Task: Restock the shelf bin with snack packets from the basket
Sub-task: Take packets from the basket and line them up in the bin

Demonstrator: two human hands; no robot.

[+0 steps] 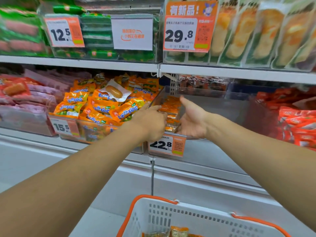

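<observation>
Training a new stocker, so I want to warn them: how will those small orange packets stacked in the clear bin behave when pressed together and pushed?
The orange packets look small and flat, so probably light. Their glossy film suggests they may slip over each other, so the row could topple sideways; the left hand and right hand bracket it from both sides.

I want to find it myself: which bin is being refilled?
Look at the lower shelf, just right of its centre post. The clear bin there carries a 22.8 price tag. Unlike the heaped neighbours, it is mostly bare, with one stack of orange packets between both hands.
</observation>
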